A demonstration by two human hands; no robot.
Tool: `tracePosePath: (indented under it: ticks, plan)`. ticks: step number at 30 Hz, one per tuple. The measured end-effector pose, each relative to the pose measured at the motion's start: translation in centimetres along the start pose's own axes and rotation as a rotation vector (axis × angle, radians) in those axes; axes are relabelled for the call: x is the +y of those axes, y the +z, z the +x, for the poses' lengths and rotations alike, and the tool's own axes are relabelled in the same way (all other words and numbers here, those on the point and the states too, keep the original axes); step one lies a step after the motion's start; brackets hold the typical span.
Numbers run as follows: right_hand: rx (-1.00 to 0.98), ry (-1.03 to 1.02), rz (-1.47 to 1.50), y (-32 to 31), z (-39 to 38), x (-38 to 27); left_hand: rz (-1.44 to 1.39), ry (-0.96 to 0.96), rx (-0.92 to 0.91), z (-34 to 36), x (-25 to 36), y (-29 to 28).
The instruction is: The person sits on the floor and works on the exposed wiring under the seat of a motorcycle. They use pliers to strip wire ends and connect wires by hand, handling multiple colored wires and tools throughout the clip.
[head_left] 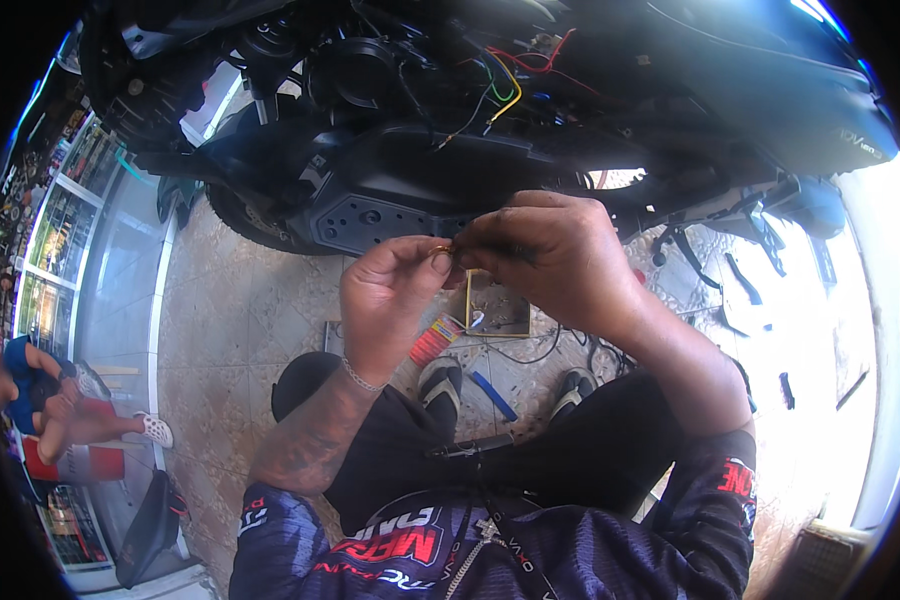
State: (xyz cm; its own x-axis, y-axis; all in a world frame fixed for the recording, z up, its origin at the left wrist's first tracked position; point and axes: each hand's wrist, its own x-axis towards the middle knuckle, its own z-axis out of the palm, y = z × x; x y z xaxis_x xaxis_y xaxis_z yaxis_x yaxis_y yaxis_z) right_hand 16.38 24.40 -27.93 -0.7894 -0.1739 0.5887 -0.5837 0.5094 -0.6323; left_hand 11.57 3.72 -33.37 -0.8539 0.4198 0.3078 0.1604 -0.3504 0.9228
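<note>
My left hand (390,290) and my right hand (560,255) meet in front of me, fingertips almost touching. Between the left thumb and forefinger is a small copper-coloured piece (442,250), too small to name. The right fingers are pinched together right beside it and hide whatever they grip. Just beyond the hands stands a black motorcycle or scooter (450,165) with its side opened up. Loose wires (505,90), red, yellow and green, hang from its body above my hands.
Between my feet and the vehicle sit a shallow box (498,305) with small bits in it and a red-and-yellow packet (437,340). A blue strip (494,396) lies between my shoes. Black parts (740,280) are on the tiles at right. Another person (45,390) sits at far left.
</note>
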Motion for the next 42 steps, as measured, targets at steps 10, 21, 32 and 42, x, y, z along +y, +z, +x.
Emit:
tracePosePath:
  ticks: [10,21,32,42]
  plan:
    - [-0.075,-0.043,-0.128,-1.1,0.0,0.1,0.482,0.112,0.033,-0.4,-0.3,0.5]
    - [-0.129,0.082,-0.014,-0.8,0.4,0.5,0.488,0.079,-0.01,-0.2,0.6,0.4]
    - [-0.202,0.118,0.008,-1.4,0.3,0.0,0.532,0.108,-0.045,-0.5,0.6,0.1]
    - [-0.321,0.298,0.221,-2.5,0.6,-0.1,0.446,0.115,-0.165,-0.6,0.9,-0.1]
